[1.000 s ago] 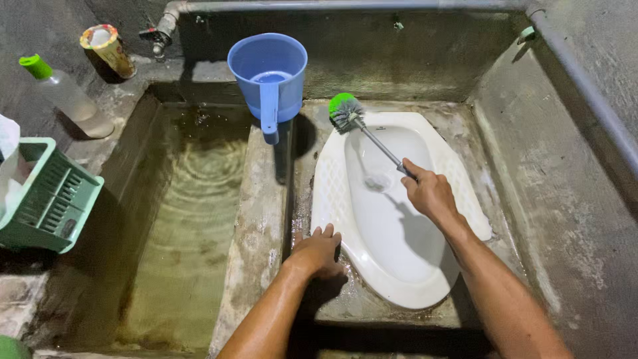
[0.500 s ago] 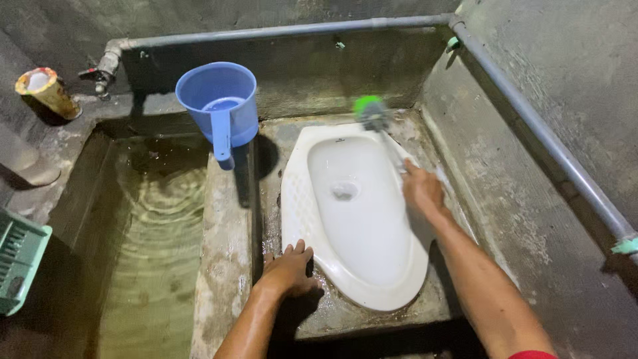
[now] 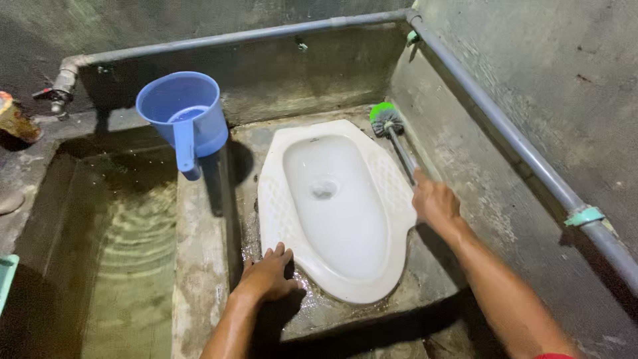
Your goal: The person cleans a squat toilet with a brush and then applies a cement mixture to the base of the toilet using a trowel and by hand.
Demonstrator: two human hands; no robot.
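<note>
A white squat toilet pan (image 3: 279,206) is set in a wet concrete floor. My right hand (image 3: 433,201) grips the handle of a toilet brush (image 3: 393,136) whose green-and-black head rests on the floor just beyond the pan's far right corner. My left hand (image 3: 267,275) lies flat, fingers spread, on the wet concrete at the pan's near left edge.
A blue plastic dipper (image 3: 184,116) with water in it stands on the low concrete wall (image 3: 199,266) between the pan and a water-filled trough (image 3: 123,252). A grey pipe (image 3: 505,133) runs along the back and right walls, with a tap (image 3: 60,90) at the left.
The brush head has moved from the pan's far left rim across to the floor at its far right corner. The view has swung right. My left hand stays planted.
</note>
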